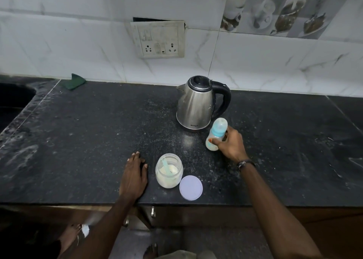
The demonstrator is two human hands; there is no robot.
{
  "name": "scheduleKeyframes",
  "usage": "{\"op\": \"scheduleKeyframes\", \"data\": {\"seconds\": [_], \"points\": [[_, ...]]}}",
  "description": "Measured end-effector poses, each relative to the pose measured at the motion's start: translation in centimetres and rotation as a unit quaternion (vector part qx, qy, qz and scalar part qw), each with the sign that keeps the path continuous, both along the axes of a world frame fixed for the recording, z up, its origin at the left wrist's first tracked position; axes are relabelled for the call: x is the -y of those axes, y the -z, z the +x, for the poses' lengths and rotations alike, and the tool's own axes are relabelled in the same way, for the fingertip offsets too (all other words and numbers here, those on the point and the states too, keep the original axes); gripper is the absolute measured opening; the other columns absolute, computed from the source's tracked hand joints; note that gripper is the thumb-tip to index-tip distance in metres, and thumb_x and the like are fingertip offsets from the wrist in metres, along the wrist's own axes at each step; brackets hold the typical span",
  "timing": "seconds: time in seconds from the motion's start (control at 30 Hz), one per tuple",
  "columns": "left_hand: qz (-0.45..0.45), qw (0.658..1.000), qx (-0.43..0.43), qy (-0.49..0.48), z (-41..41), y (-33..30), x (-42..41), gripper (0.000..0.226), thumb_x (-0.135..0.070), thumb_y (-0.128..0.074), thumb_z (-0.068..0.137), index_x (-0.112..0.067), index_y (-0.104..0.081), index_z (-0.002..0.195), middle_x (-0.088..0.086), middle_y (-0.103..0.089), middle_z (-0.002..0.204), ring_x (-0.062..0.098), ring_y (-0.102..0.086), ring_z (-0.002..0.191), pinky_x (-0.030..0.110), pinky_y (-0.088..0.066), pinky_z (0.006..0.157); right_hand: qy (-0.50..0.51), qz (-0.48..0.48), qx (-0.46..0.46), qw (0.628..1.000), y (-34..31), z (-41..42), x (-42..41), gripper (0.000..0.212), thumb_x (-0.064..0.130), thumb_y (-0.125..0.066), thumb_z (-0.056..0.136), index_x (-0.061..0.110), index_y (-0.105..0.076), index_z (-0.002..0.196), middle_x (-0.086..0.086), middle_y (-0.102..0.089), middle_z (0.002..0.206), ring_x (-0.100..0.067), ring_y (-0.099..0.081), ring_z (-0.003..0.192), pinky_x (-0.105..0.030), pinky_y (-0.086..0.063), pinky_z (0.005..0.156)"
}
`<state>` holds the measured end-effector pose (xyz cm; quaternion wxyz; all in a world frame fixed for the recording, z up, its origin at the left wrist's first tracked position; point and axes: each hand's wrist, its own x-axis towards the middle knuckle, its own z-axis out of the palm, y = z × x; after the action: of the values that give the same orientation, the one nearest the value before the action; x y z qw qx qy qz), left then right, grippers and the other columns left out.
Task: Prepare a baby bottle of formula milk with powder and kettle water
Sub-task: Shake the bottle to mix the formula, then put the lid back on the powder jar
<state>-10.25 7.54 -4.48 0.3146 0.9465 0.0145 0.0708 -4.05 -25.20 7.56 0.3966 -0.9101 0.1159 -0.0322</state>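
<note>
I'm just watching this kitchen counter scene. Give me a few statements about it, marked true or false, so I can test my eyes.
1. The right hand grips the clear baby bottle with the blue collar. True.
2. The steel electric kettle is being tipped by the left hand. False: it stands upright and untouched; that hand rests flat on the dark stone counter.
3. The clear plastic powder jar is open, with a pale scoop inside. True.
4. The round lilac lid sits on the jar. False: it lies beside it.
</note>
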Motion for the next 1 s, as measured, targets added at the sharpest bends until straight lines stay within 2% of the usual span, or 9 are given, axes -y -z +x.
{"op": "scheduleKeyframes", "data": {"seconds": [0.3,0.53,0.83,1.0], "points": [[0.011,1.000,-0.008,-0.004,0.2,0.2,0.0,0.038,-0.018,-0.053,0.101,0.001,-0.054,0.133,0.018,-0.044,0.151,0.032,-0.038,0.142,0.041,-0.027,0.120,0.030,-0.004,-0.004,1.000,1.8,3.3,-0.9,0.064,0.028,-0.089,0.069,0.013,-0.061,0.126,-0.009,-0.071,0.121,-0.028,-0.066,0.110,-0.045,-0.053,0.096],[0.008,1.000,0.004,-0.009,0.3,0.3,0.0,0.033,-0.015,-0.056,0.099,0.001,-0.057,0.128,0.020,-0.048,0.148,0.035,-0.043,0.139,0.043,-0.030,0.118,0.028,-0.018,-0.008,0.999,2.9,3.4,-1.3,0.063,0.028,-0.088,0.070,0.014,-0.061,0.126,-0.009,-0.071,0.119,-0.028,-0.065,0.109,-0.040,-0.053,0.092],[0.011,1.000,-0.003,-0.004,0.2,-0.1,0.1,0.039,-0.017,-0.053,0.101,0.002,-0.052,0.135,0.020,-0.045,0.151,0.033,-0.040,0.142,0.042,-0.029,0.120,0.021,-0.018,-0.015,0.999,3.1,2.5,-1.3,0.066,0.028,-0.087,0.071,0.012,-0.059,0.128,-0.011,-0.069,0.124,-0.031,-0.063,0.114,-0.045,-0.051,0.097],[0.021,1.000,0.016,0.013,0.1,-0.3,0.1,0.028,-0.014,-0.054,0.100,-0.002,-0.060,0.125,0.021,-0.048,0.147,0.036,-0.042,0.139,0.046,-0.032,0.118,0.023,-0.062,-0.101,0.993,2.9,1.5,-1.0,0.061,0.044,-0.083,0.071,0.012,-0.063,0.119,-0.011,-0.071,0.115,-0.032,-0.065,0.108,-0.039,-0.053,0.088]]}}
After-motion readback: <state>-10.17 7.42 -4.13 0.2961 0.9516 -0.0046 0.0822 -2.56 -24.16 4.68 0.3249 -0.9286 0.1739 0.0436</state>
